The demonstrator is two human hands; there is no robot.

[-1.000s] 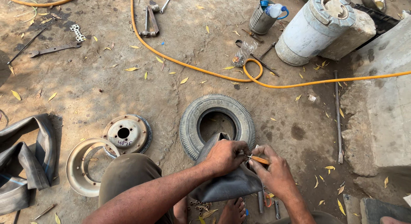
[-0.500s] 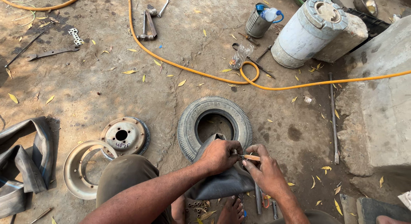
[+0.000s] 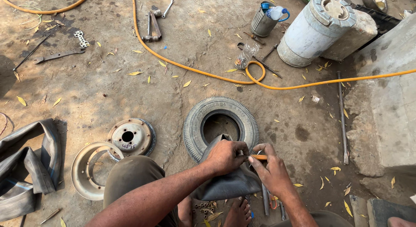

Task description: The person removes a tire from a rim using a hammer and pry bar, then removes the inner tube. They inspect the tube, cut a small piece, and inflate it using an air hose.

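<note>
Gripping a folded black inner tube (image 3: 229,183), the left hand (image 3: 225,156) is clenched on its top edge, over the near rim of a small grey tyre (image 3: 221,125) lying flat. The right hand (image 3: 271,168) pinches a thin orange tool (image 3: 259,157) against the tube. Farther off, a metal can (image 3: 262,23) holds a plastic bottle (image 3: 277,12), beside a toppled white drum (image 3: 314,29). An orange hose (image 3: 195,71) crosses the bare dirt ground (image 3: 108,92).

Head-worn view, steeply down, close
</note>
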